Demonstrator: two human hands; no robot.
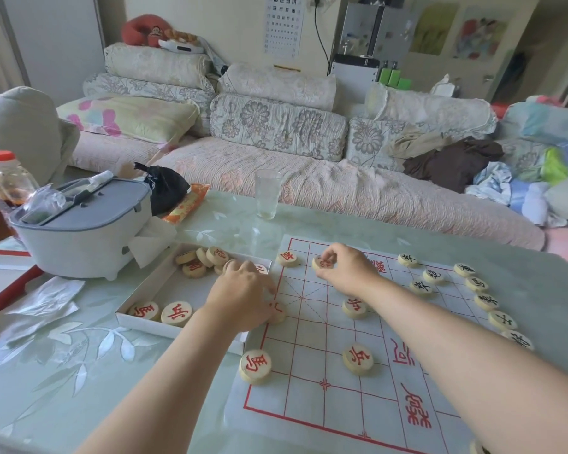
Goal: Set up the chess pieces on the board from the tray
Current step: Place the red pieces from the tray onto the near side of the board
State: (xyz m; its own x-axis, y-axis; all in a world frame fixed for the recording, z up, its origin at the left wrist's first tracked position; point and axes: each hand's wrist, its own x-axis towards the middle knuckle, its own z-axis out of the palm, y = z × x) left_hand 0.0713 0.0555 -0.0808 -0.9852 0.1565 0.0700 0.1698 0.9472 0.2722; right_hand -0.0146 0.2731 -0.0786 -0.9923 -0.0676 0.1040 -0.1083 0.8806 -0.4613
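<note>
Round, pale wooden discs with red characters lie in the flat white tray, just left of the red-gridded sheet board. Right hand pinches one red disc on the board's far side. Left hand covers an edge disc at the board's left edge. Its fingers are hidden, so its grip cannot be told.

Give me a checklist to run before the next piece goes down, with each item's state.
1. Right hand pinches a red piece at the board's far side: ok.
2. That piece sits on a line crossing: cannot tell, the fingers cover it.
3. Left hand has a firm hold on the edge piece: cannot tell, mostly hidden.
4. Tray holds more red pieces to draw from: ok.
5. Board lies flat: ok.
6. Glass stands apart from the board: ok.
</note>
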